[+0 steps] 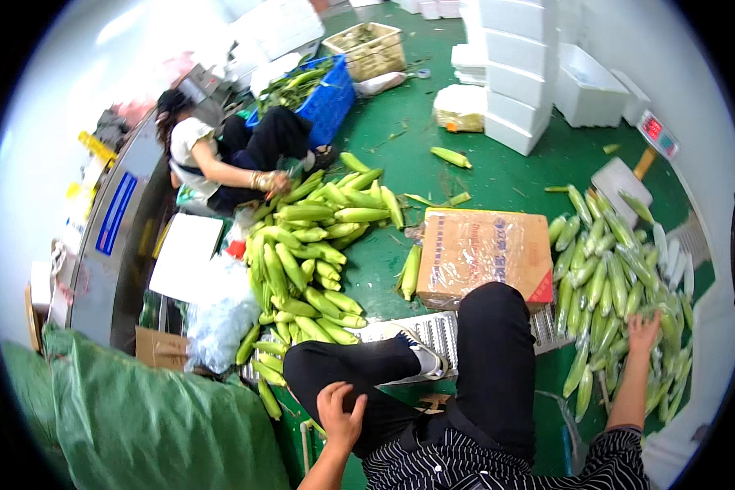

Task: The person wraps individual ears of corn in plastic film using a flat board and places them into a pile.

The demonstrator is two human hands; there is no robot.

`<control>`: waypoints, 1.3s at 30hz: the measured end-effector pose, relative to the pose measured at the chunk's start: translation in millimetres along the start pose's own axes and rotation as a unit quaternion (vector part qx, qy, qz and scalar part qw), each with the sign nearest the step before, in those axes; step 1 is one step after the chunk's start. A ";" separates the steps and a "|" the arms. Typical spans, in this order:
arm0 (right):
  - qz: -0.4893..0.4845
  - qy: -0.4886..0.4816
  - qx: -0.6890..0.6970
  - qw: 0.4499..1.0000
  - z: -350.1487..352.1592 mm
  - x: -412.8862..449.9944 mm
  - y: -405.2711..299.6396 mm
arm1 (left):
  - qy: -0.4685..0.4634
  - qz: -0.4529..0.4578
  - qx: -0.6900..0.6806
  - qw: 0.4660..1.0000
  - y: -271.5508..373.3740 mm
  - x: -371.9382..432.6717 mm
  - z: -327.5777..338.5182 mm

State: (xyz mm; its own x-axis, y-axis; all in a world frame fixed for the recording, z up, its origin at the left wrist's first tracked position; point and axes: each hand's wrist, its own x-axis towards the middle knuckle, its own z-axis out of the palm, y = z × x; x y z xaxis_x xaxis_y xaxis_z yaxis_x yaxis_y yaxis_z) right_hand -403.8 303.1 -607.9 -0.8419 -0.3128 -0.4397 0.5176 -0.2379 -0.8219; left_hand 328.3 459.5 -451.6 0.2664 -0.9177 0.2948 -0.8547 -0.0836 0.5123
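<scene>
My left hand (pixel 342 416) is raised over my left thigh, fingers apart and holding nothing. Over on the right, my right hand (pixel 643 334) reaches into a heap of green-husked corn ears in clear plastic sleeves (pixel 606 275). Its fingers touch the sleeved corn, but whether they grip an ear cannot be made out. Ahead of my left knee lies a large pile of corn ears without sleeves (pixel 306 251). A taped cardboard carton (pixel 484 254) stands on the floor in front of my right knee.
A co-worker (pixel 220 153) sits at the far left of the pile, one hand at the corn. Behind are a blue crate (pixel 334 98), a cream crate (pixel 373 55) and stacked white foam boxes (pixel 514 73). A scale (pixel 625 184) stands right; green sacks (pixel 159 416) lie left.
</scene>
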 end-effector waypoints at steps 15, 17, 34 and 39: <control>-0.534 -0.593 -0.376 0.472 97.7 -363.7 12.3 | 0.116 0.042 0.085 0.989 21.4 -122.9 20.7; -0.529 -0.595 -0.378 0.473 97.3 -362.3 11.0 | 0.120 0.090 0.090 0.985 30.8 -118.9 21.2; -0.481 -0.647 -0.354 0.475 25.8 -322.3 10.2 | -0.068 0.035 0.055 0.996 36.1 -138.1 3.6; -0.377 -0.662 -0.417 0.496 -80.5 -310.5 -16.2 | -0.021 0.011 0.001 1.000 49.9 -150.8 15.5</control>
State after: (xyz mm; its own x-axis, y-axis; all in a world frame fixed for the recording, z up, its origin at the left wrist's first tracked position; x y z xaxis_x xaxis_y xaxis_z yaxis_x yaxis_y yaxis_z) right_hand -163.1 478.2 -487.2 0.3748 -0.8851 0.2759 -0.5768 -0.4556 -0.6780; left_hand 238.5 587.7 -483.0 0.2282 -0.9347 0.2724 -0.8614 -0.0634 0.5039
